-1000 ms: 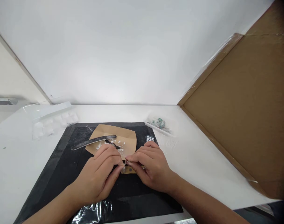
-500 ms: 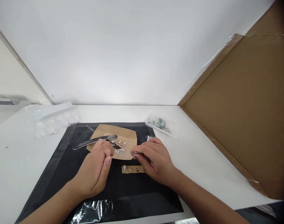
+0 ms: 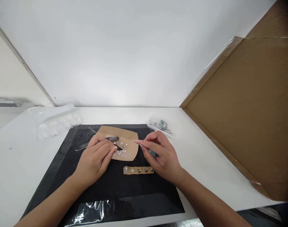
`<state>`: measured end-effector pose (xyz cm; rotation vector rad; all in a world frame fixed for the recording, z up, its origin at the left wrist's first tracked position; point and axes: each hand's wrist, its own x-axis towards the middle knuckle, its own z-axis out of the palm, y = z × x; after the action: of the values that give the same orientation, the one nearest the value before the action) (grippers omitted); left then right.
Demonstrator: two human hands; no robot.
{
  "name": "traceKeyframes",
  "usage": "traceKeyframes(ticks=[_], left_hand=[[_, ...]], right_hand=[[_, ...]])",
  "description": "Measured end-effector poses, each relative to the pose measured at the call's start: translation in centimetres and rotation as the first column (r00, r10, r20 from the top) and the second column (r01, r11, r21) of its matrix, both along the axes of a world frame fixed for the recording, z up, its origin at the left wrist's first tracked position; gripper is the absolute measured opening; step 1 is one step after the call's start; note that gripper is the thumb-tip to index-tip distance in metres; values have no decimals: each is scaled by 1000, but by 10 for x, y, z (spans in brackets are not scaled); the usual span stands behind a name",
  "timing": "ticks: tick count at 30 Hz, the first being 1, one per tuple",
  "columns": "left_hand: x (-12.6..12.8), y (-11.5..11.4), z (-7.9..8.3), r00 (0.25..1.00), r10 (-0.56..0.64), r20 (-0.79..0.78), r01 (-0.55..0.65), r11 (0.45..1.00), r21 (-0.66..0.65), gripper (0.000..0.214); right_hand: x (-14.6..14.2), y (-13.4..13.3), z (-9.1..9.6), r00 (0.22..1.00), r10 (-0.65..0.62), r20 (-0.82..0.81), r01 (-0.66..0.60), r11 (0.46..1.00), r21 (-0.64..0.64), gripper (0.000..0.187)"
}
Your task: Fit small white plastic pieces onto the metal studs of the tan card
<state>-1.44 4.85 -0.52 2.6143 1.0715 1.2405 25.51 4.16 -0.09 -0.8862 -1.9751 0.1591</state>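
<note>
A white wall [image 3: 125,63] met the back edge of the white table [image 3: 205,164], where a black mat [image 3: 146,195] lay beneath a brown paper tray [image 3: 131,136]. Over the tray's left part, the left hand [image 3: 95,159] had thumb and fingers drawn together; whether they gripped anything could not be told. Off the tray's right edge, the right hand [image 3: 161,154] pinched a tiny piece [image 3: 140,145], too small to identify, between thumb and forefinger. Inside the tray lay small white bits [image 3: 121,152] and a black thing [image 3: 119,148]; a dark file [image 3: 113,138] crossed its left edge. On the tray's near side, across a gap of mat, sat a tan strip [image 3: 135,170] bearing small metal pieces. Left beyond the tray stood a clear container [image 3: 57,124]; right beyond it, a clear box [image 3: 161,124]. Farther right, open tabletop ran to a cardboard sheet [image 3: 240,119].
</note>
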Motion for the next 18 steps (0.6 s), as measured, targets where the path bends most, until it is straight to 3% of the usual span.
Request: traceKeyframes(ticks=[5, 9, 18], left_hand=[[-1, 5, -3, 998, -13, 64, 8, 997, 75, 19], [-2, 6, -4, 997, -23, 74, 18, 997, 75, 8], [-5, 9, -9, 986, 138, 99, -143, 989, 44, 19]], right_hand=[[1, 2, 0, 1000, 4, -1, -4, 1000, 9, 37], [3, 2, 1, 1000, -3, -13, 3, 1000, -4, 30], [4, 0, -5, 998, -29, -46, 24, 993, -111, 10]])
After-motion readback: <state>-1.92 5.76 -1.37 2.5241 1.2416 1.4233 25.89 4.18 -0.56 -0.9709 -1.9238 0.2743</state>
